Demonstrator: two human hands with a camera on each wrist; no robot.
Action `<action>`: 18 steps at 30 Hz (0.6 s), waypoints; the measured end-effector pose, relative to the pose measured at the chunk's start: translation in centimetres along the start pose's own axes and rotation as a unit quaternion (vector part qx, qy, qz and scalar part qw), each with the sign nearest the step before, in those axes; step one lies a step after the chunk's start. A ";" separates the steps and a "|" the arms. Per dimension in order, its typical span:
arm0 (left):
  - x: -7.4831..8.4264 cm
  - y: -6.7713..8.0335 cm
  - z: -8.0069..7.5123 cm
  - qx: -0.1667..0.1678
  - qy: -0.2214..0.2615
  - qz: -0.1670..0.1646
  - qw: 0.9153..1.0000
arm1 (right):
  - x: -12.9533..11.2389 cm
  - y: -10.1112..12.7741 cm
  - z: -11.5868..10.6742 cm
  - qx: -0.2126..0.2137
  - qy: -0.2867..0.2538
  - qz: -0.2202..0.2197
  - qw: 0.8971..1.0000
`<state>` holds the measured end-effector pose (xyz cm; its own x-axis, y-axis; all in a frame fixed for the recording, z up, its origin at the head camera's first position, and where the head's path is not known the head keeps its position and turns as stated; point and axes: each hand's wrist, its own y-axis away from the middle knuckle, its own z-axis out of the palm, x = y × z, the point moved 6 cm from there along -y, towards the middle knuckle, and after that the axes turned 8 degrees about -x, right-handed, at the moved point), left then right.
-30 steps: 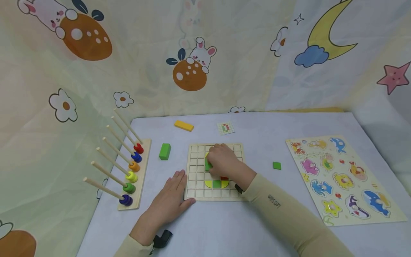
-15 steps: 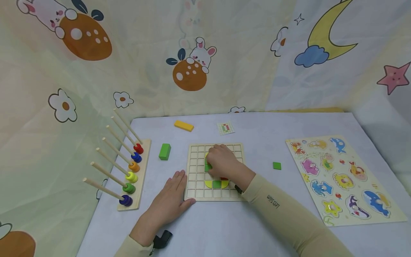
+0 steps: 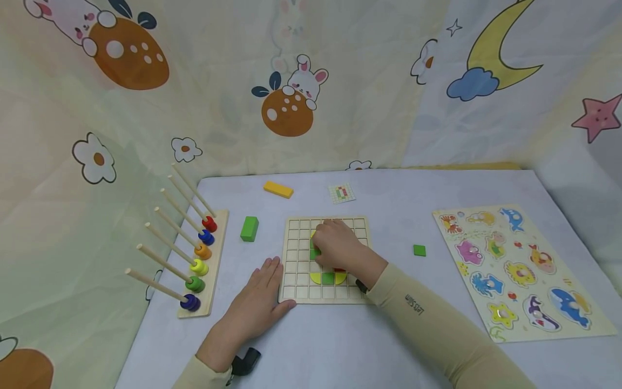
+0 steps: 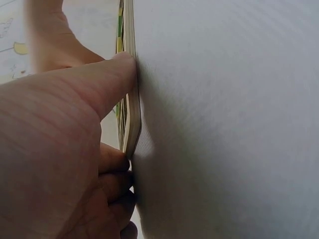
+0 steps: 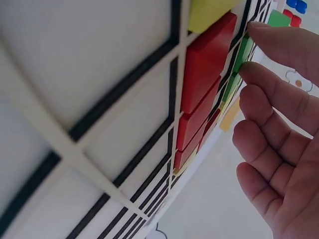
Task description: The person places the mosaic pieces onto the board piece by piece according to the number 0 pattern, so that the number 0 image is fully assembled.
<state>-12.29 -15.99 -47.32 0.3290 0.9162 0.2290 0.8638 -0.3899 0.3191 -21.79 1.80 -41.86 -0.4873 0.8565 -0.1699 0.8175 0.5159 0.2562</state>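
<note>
The square wooden grid board [image 3: 296,270] lies flat near the middle of the white-covered bench [image 3: 398,346]. Its left edge is steadied by the left hand [image 3: 257,302], laid flat with straight fingers [image 4: 112,162] on the cloth and the thumb pressed against the board's rim. The right hand [image 3: 335,246] rests over the grid, its curled fingers [image 5: 279,99] pinching a small green square tile [image 3: 315,252] set among red, yellow and green tiles. Bare cloth is left before the board's near edge. A green wooden block [image 3: 249,228] lies well apart to the left, a small green tile [image 3: 419,250] to the right.
</note>
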 end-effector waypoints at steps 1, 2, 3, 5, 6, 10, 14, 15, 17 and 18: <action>0.0 0.0 0.0 0.000 0.000 0.000 1.000 | 0.1 0.0 -0.1 0.002 -0.001 -0.001 1.000; 0.0 0.0 0.0 -0.001 0.000 0.000 1.000 | 0.2 0.1 -0.2 0.006 -0.002 -0.002 1.000; 0.0 0.0 0.0 -0.001 -0.001 0.000 1.000 | 0.3 0.2 -0.4 0.011 -0.003 -0.003 1.000; 0.0 -0.1 0.0 -0.002 -0.003 -0.001 1.000 | 0.7 0.4 -0.8 0.022 -0.004 -0.002 1.000; 0.0 -0.1 0.0 -0.001 -0.003 -0.002 1.000 | 0.9 0.6 -1.0 0.026 -0.003 -0.001 1.000; 0.0 0.0 0.0 0.001 -0.002 -0.001 1.000 | 1.8 1.2 -1.7 0.040 -0.001 0.005 0.999; 0.0 0.0 0.0 0.004 0.000 -0.001 1.000 | 3.0 2.0 -2.2 0.053 -0.010 0.017 0.998; 0.0 0.0 0.0 0.004 0.000 -0.001 1.000 | 3.4 2.3 -2.3 0.057 -0.014 0.021 0.998; 0.0 0.0 0.0 0.004 0.000 -0.001 1.000 | 4.2 2.8 -2.5 0.066 -0.020 0.030 0.997; 0.0 0.0 0.0 0.003 0.000 -0.002 1.000 | 4.6 3.1 -2.6 0.070 -0.023 0.035 0.997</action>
<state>-12.31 -15.94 -47.28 0.3255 0.9176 0.2280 0.8675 -0.3857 0.3140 -22.28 7.37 -39.37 -0.4161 0.8868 -0.2010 0.8850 0.4458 0.1347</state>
